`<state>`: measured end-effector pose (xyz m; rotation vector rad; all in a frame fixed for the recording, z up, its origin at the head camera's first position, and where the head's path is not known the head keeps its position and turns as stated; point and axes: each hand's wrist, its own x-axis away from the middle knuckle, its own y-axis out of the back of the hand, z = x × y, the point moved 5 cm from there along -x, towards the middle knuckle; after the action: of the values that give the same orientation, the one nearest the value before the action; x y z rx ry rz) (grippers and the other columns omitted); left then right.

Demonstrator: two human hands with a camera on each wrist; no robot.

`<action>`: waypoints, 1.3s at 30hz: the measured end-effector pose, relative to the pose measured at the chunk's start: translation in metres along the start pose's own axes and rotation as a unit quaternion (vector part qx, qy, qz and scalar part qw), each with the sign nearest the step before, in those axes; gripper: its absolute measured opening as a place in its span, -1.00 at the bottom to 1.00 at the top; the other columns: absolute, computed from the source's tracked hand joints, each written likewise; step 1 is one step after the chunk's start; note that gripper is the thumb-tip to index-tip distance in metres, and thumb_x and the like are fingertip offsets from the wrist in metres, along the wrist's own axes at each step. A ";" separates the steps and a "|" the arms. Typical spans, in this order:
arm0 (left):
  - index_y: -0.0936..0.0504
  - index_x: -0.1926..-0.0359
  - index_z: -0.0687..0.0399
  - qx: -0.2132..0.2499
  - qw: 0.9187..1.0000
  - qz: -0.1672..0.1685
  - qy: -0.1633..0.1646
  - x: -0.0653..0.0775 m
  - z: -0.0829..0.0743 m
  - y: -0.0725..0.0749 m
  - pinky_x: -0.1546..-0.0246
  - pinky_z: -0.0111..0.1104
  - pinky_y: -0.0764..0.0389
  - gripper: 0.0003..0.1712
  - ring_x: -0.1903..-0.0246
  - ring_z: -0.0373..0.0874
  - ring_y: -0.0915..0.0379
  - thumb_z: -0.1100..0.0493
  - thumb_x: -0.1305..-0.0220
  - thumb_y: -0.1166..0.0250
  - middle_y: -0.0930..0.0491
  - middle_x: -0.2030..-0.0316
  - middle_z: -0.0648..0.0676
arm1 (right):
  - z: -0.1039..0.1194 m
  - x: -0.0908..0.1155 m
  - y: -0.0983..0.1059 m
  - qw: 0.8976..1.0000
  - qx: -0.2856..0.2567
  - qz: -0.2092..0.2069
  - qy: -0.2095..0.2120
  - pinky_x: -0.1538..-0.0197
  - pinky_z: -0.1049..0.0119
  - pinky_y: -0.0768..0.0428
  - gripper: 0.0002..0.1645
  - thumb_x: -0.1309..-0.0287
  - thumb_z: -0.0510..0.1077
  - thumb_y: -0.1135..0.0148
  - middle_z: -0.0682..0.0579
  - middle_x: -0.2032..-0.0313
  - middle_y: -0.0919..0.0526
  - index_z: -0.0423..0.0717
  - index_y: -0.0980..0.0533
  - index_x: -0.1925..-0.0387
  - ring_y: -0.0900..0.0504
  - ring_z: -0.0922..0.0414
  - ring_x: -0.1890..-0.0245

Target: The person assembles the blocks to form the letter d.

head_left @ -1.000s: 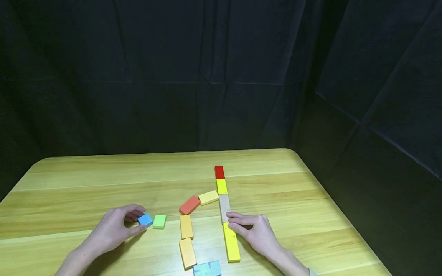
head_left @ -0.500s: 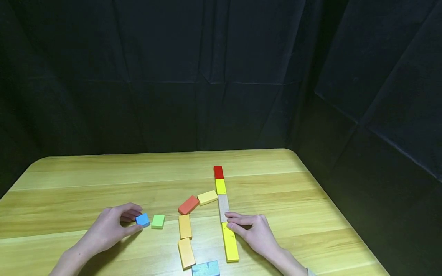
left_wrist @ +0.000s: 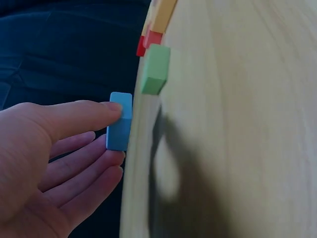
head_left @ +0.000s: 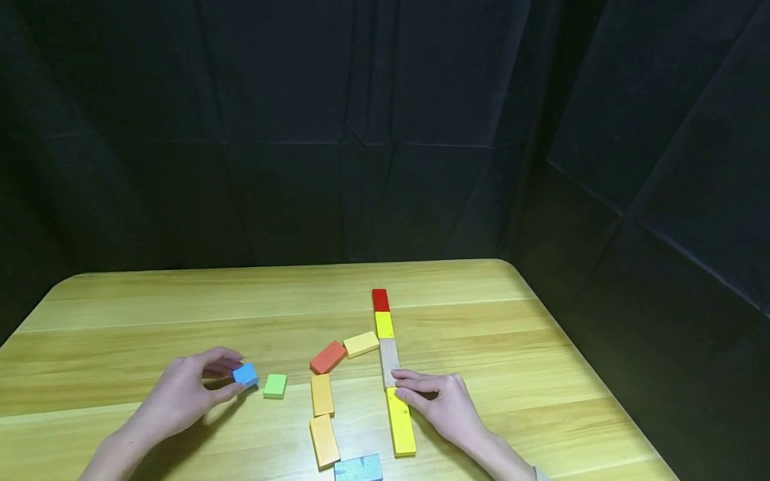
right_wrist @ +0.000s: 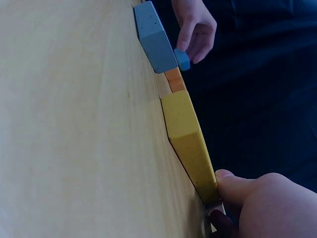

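Observation:
My left hand [head_left: 183, 394] pinches a small blue block [head_left: 245, 375] between thumb and fingers, raised a little over the table, its shadow below. Just right of it lies a green block [head_left: 275, 386]. My right hand [head_left: 442, 401] rests at the joint of a long yellow block [head_left: 401, 424] and a grey block [head_left: 389, 361], thumb on the yellow end and fingertips on the grey. In the right wrist view the thumb [right_wrist: 233, 186] touches the yellow block's top edge; the other fingers are mostly hidden.
A short yellow block [head_left: 384, 325] and a red block [head_left: 380, 300] continue the straight row away from me. Left of it curve a pale yellow block [head_left: 361, 344], an orange-red block [head_left: 328, 357], two orange blocks [head_left: 322, 395] and a blue-grey block [head_left: 358, 467]. Dark curtains surround the wooden table [head_left: 150, 314].
My left hand has drawn the blue block left, away from the green block, and raised it slightly. The right hand stays at the joint.

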<state>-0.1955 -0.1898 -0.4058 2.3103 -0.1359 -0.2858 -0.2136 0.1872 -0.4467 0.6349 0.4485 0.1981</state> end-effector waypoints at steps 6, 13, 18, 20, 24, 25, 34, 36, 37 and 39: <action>-0.68 0.09 0.01 0.005 0.999 -0.011 -0.033 0.000 -0.025 -0.008 0.10 -0.21 -0.71 -0.66 0.16 -0.09 -0.69 0.18 -0.09 -0.53 -0.74 0.17 -0.05 | -0.002 0.001 0.003 1.000 -0.003 -0.001 -0.013 -0.17 0.27 -0.61 -0.78 -0.11 0.00 -0.46 0.38 0.10 -0.74 0.10 -0.77 0.18 -0.69 0.29 0.00; -0.68 0.13 -0.09 0.003 0.998 0.001 -0.070 0.003 -0.056 -0.028 0.12 -0.25 -0.71 -0.68 0.20 -0.20 -0.68 0.18 -0.07 -0.54 -0.73 0.20 -0.16 | -0.001 0.001 0.003 1.000 -0.002 0.000 -0.017 -0.16 0.26 -0.62 -0.80 -0.11 -0.03 -0.47 0.38 0.09 -0.74 0.09 -0.77 0.19 -0.69 0.29 0.00; -0.68 0.13 -0.09 0.028 0.994 0.007 -0.102 0.006 -0.075 -0.038 0.13 -0.27 -0.71 -0.69 0.20 -0.28 -0.66 0.18 -0.08 -0.53 -0.73 0.18 -0.19 | 0.000 -0.001 0.002 1.000 0.000 0.001 -0.019 -0.17 0.23 -0.62 -0.80 -0.11 -0.02 -0.47 0.40 0.08 -0.73 0.11 -0.77 0.19 -0.69 0.31 0.00; -0.68 0.14 -0.09 0.036 0.993 0.012 -0.113 0.007 -0.081 -0.043 0.14 -0.27 -0.71 -0.70 0.19 -0.27 -0.66 0.18 -0.09 -0.53 -0.72 0.18 -0.19 | 0.000 -0.001 0.001 1.000 0.001 0.002 -0.020 -0.17 0.23 -0.62 -0.79 -0.11 -0.01 -0.47 0.41 0.08 -0.73 0.11 -0.77 0.19 -0.68 0.31 0.00; -0.67 0.16 -0.12 0.049 0.990 0.025 -0.133 0.010 -0.092 -0.052 0.14 -0.25 -0.71 -0.73 0.20 -0.24 -0.67 0.17 -0.12 -0.52 -0.71 0.20 -0.24 | 0.001 -0.001 0.000 1.000 0.001 0.003 -0.015 -0.16 0.23 -0.62 -0.79 -0.12 -0.01 -0.46 0.39 0.08 -0.73 0.11 -0.77 0.18 -0.69 0.31 0.00; -0.67 0.16 -0.12 0.051 0.989 0.027 -0.140 0.011 -0.095 -0.054 0.15 -0.25 -0.71 -0.74 0.20 -0.22 -0.68 0.16 -0.12 -0.51 -0.71 0.21 -0.23 | 0.001 -0.001 0.000 1.000 0.000 0.003 -0.014 -0.16 0.24 -0.62 -0.79 -0.12 -0.01 -0.46 0.39 0.08 -0.73 0.11 -0.77 0.18 -0.69 0.30 0.00; -0.68 0.16 -0.07 0.063 0.986 0.058 -0.144 0.011 -0.107 -0.071 0.13 -0.29 -0.70 -0.75 0.22 -0.26 -0.66 0.15 -0.13 -0.51 -0.70 0.22 -0.24 | 0.002 -0.002 -0.001 1.000 -0.004 0.004 -0.007 -0.14 0.24 -0.63 -0.80 -0.12 -0.03 -0.46 0.36 0.08 -0.74 0.09 -0.77 0.19 -0.70 0.29 0.01; -0.68 0.16 -0.07 0.065 0.986 0.067 -0.142 0.010 -0.109 -0.074 0.13 -0.30 -0.69 -0.75 0.22 -0.27 -0.66 0.14 -0.13 -0.51 -0.70 0.22 -0.24 | 0.002 -0.002 -0.001 1.000 -0.001 0.001 -0.006 -0.14 0.24 -0.64 -0.80 -0.11 -0.03 -0.47 0.36 0.08 -0.74 0.09 -0.77 0.19 -0.70 0.30 0.01; -0.68 0.16 -0.06 0.066 0.985 0.070 -0.142 0.010 -0.110 -0.076 0.13 -0.30 -0.69 -0.75 0.21 -0.28 -0.65 0.13 -0.13 -0.51 -0.70 0.22 -0.23 | 0.001 -0.002 -0.001 1.000 -0.001 0.000 -0.006 -0.13 0.24 -0.64 -0.80 -0.11 -0.03 -0.47 0.36 0.08 -0.74 0.09 -0.77 0.19 -0.70 0.30 0.02; -0.68 0.16 -0.05 0.072 0.984 0.083 -0.142 0.009 -0.113 -0.080 0.13 -0.31 -0.69 -0.75 0.20 -0.30 -0.65 0.13 -0.14 -0.51 -0.71 0.21 -0.21 | 0.001 -0.002 0.000 1.000 0.000 -0.002 -0.006 -0.13 0.25 -0.64 -0.80 -0.11 -0.03 -0.47 0.37 0.08 -0.74 0.10 -0.77 0.19 -0.70 0.30 0.02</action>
<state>-0.1580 -0.0570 -0.3910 2.3718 -0.5042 -0.5354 -0.2146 0.1858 -0.4455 0.6356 0.4380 0.1905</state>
